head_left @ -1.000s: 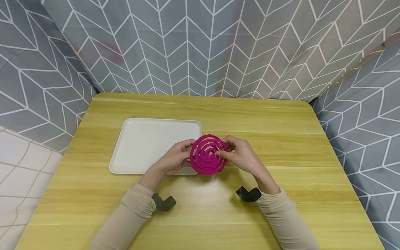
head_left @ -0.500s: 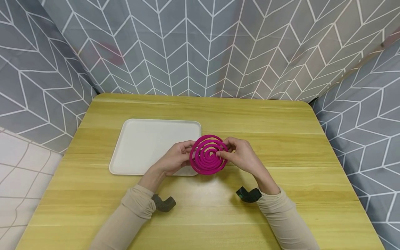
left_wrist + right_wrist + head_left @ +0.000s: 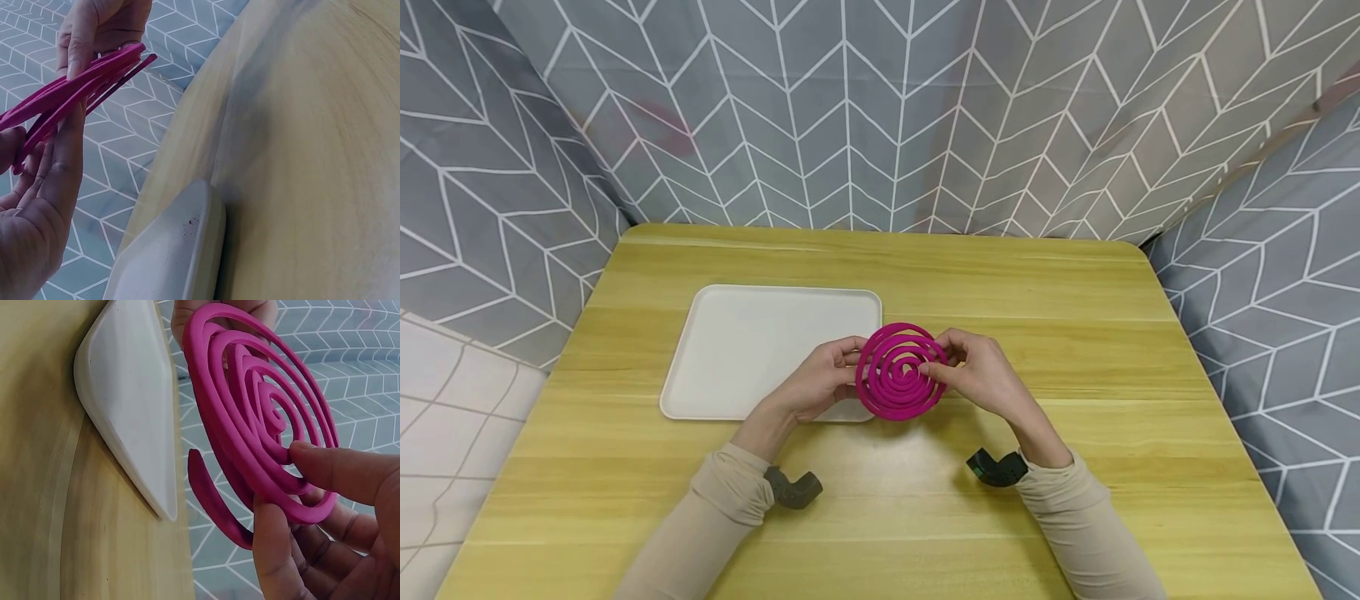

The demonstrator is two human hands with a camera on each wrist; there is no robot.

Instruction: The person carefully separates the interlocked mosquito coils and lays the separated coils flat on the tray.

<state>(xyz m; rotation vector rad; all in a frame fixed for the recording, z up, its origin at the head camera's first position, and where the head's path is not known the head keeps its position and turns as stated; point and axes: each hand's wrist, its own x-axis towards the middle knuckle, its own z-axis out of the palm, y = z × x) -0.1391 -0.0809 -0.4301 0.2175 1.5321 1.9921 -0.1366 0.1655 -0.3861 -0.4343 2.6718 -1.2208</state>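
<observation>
A magenta spiral coil [image 3: 900, 371] is held above the wooden table [image 3: 1075, 350] between both hands. My left hand [image 3: 823, 377] grips its left edge, fingers behind and thumb in front. My right hand [image 3: 973, 371] pinches the coil's right side, the thumb pressing on the inner rings. In the right wrist view the coil [image 3: 262, 425] shows as two nested spirals slightly pulled apart, one loose end [image 3: 209, 500] hanging below. In the left wrist view the coil [image 3: 75, 87] is seen edge-on between the fingers.
A white rectangular tray [image 3: 752, 350] lies on the table just left of the hands, its right edge [image 3: 131, 412] under the coil. Grey chevron-patterned curtains [image 3: 880, 108] close in the table at the back and both sides.
Almost nothing moved; both hands keep holding the coil in the same place, with only a slight shift of the fingers on it.
</observation>
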